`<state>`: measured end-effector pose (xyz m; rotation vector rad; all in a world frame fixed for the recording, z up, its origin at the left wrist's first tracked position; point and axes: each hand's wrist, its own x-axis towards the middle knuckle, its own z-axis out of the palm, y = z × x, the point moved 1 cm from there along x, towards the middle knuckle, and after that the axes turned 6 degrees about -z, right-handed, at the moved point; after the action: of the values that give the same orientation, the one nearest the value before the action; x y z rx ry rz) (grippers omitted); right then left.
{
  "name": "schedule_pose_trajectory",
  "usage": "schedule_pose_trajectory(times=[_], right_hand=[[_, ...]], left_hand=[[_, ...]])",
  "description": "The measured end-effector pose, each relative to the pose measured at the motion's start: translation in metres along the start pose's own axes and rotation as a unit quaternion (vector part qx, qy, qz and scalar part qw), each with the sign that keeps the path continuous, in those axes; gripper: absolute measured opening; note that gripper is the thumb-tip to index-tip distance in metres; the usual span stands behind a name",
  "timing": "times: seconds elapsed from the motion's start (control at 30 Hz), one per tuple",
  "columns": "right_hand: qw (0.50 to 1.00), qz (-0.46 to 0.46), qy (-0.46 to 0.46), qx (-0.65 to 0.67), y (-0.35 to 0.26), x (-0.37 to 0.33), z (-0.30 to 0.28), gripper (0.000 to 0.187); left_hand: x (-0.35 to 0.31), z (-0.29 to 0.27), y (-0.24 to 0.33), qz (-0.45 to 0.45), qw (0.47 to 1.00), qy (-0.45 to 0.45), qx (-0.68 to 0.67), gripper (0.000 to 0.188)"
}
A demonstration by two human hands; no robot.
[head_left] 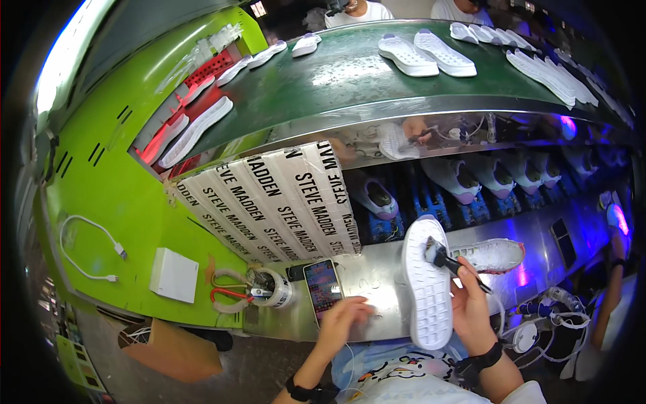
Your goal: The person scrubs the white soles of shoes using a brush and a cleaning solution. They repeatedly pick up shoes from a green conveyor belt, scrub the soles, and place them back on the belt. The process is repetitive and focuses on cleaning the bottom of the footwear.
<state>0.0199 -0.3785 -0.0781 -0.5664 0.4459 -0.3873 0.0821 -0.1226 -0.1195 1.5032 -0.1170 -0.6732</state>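
A white shoe sole (431,303) stands upright in front of my body, its gridded face toward me. My right hand (471,310) is closed round a black-handled brush (449,261), whose pale bristles are at the upper part of the sole. The sole's right edge lies along the same hand; how that hand supports it is partly hidden. My left hand (344,318), fingers stretched out and holding nothing, is beside the lower right of a phone (323,288) with a lit screen. Behind the brush, a light-coloured shoe (494,256) lies on the metal bench (383,269).
Left of the phone are a container of tools (270,288) and red-handled scissors (232,294). A printed cardboard panel (269,205) stands behind them. Shoes (464,178) fill the lower rack; soles (407,55) lie on the green conveyor (323,87). Cables (558,330) hang at right.
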Motion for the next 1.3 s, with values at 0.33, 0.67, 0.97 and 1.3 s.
schedule_pose_trajectory(times=[0.33,0.67,0.97,1.3], right_hand=[[0.695,-0.442,-0.2,-0.531,-0.031,-0.003,0.037,0.025],[0.679,-0.284,-0.484,-0.473,-0.024,-0.033,0.031,0.026],[0.726,-0.034,-0.527,-0.44,-0.041,-0.007,0.027,0.029],[0.551,-0.066,-0.64,-0.532,-0.056,-0.003,0.016,0.027]], left_hand=[[0.072,0.084,-0.003,-0.071,0.747,-0.383,-0.538,0.059],[0.079,0.078,0.007,-0.108,0.804,-0.295,-0.505,0.066],[0.089,0.068,0.019,-0.184,0.823,-0.33,-0.425,0.06],[0.118,0.088,0.02,-0.388,0.824,-0.412,-0.026,0.034]])
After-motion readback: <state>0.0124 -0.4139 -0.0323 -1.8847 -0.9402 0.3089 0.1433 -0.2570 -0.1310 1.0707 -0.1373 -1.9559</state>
